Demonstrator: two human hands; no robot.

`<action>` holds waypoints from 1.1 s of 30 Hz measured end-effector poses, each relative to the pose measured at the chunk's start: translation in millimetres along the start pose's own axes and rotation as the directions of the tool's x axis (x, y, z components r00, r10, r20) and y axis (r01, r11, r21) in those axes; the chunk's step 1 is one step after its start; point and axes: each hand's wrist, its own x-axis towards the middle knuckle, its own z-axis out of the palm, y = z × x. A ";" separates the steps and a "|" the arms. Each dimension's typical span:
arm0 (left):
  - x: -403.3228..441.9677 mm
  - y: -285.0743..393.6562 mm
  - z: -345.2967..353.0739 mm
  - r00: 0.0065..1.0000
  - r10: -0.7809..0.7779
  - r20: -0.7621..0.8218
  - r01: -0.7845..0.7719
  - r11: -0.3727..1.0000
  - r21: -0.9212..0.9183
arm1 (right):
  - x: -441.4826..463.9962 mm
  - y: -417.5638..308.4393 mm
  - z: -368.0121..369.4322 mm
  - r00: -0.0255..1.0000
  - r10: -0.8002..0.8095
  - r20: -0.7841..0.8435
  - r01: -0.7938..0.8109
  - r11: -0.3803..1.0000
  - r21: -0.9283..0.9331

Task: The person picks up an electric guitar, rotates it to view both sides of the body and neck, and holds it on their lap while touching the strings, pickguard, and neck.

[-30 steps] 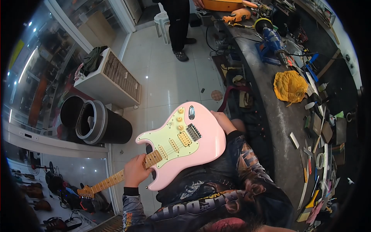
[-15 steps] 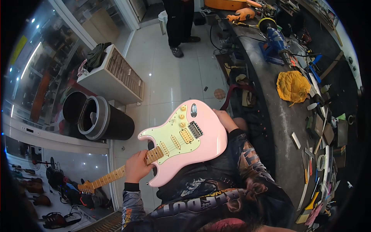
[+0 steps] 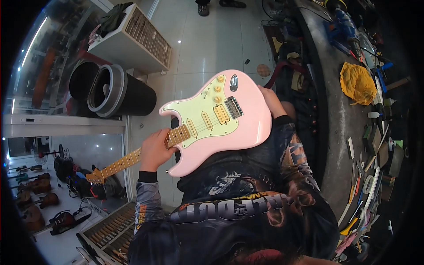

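One left hand [image 3: 154, 149], wrapped round the neck [image 3: 121, 163] close to where it meets the body, back of the hand uppermost, thumb side toward the body. One right hand [image 3: 270, 98], against the far end of the body, its fingers out of sight behind the rim; how firmly it closes, I cannot tell. One guitar [image 3: 251, 128], pink, pale pickguard, face up over the lap, headstock [image 3: 95, 176] pointing off to the left. Handling note, in my judgement: hold the neck snugly without squeezing, let the right hand bear the body's weight, tilt slowly, and mind that the headstock does not knock the door frame. One printed shirt [image 3: 221, 216], dark, just behind the guitar. To the left: one bin [image 3: 137, 93], lid raised; one cabinet [image 3: 119, 48], a dark cloth [image 3: 115, 18] on top; one rack of wooden-handled tools [image 3: 112, 232]. To the right: one bench [image 3: 338, 145], carrying a yellow cloth [image 3: 357, 83], a blue drill [image 3: 346, 26] and small tools. Ahead, well apart: another person's shoes [image 3: 203, 9] on the tiles.
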 end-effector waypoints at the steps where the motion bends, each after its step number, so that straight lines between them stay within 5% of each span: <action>1: 0.1 -0.9 0.9 1.000 0.011 -0.013 -0.011 1.000 0.004 | -2.7 -3.2 3.0 1.000 0.008 0.004 -0.008 1.000 0.012; 33: 1.7 -5.0 4.8 0.999 0.032 -0.025 -0.031 0.999 0.023 | 2.9 0.6 1.7 0.998 0.062 -0.013 -0.062 0.997 0.046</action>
